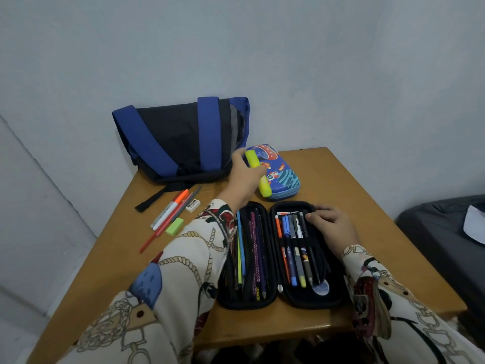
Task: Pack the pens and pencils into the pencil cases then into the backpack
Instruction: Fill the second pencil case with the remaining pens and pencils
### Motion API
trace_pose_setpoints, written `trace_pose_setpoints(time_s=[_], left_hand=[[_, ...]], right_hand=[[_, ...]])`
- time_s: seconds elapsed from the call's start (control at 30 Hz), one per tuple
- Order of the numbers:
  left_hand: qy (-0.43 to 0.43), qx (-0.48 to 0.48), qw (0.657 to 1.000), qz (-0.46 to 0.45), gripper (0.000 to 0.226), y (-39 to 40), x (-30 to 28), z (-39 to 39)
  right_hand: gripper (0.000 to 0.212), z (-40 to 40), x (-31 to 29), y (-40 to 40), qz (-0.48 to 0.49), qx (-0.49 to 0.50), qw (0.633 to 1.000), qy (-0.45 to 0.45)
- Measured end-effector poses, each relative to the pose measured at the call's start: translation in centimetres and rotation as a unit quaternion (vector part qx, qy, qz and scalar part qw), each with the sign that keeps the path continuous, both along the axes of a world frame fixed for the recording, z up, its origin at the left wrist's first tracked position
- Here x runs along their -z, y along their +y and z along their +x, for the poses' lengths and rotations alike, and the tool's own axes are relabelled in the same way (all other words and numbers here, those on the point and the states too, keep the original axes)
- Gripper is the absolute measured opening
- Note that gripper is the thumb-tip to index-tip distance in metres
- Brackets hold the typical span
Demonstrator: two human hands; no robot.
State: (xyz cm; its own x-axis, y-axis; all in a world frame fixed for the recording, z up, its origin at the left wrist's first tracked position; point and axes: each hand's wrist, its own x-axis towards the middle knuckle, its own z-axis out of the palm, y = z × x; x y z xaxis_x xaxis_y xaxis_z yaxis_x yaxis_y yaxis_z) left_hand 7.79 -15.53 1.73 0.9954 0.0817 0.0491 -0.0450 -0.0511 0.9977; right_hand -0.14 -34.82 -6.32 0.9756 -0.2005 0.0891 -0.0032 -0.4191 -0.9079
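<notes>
As the left hand gripped a light, rigid yellow highlighter mid-barrel at 12 o'clock above the open black pencil case, the right hand rested relaxed on its far rim, grasping nothing

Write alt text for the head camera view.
A left hand holds a yellow highlighter over a closed space-print pencil case, while the right hand rests on an open black pencil case full of pens, backpack behind.
</notes>
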Motion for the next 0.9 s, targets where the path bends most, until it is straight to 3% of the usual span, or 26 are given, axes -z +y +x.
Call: trace_pose_setpoints(time_s=[0.07,0.2,0.47,0.6,0.73,0.9], left_hand=[[0.039,0.031,0.997,-0.054,0.051,-1.6,0.9,0.2],[0.038,0.053,0.998,-0.023,0.019,-3.3,2.7,0.1],[-0.012,0.012,0.999,-0.052,0.035,-4.0,3.0,-0.1],[-0.052,0.025,0.998,0.017,0.041,-3.7,2.7,-0.3],[-0.061,-0.008,0.994,0.091,0.039,-3.9,2.5,-0.3],[-0.056,-0.061,0.99,0.116,0.046,-4.7,1.7,-0.6]], right_hand=[[0.009,0.0,0.0,-0.1,0.004,0.004,1.0,0.001],[0.012,0.0,0.0,-0.2,-0.012,-0.004,1.0,0.006],[0.011,-0.1,-0.2,-0.1,-0.015,-0.007,1.0,0.004],[0.028,-0.1,0.0,-0.1,-0.012,-0.002,1.0,-0.002],[0.01,-0.2,-0.1,0.0,-0.008,-0.001,1.0,0.0],[0.012,-0.2,-0.1,0.0,-0.002,-0.007,1.0,0.001]])
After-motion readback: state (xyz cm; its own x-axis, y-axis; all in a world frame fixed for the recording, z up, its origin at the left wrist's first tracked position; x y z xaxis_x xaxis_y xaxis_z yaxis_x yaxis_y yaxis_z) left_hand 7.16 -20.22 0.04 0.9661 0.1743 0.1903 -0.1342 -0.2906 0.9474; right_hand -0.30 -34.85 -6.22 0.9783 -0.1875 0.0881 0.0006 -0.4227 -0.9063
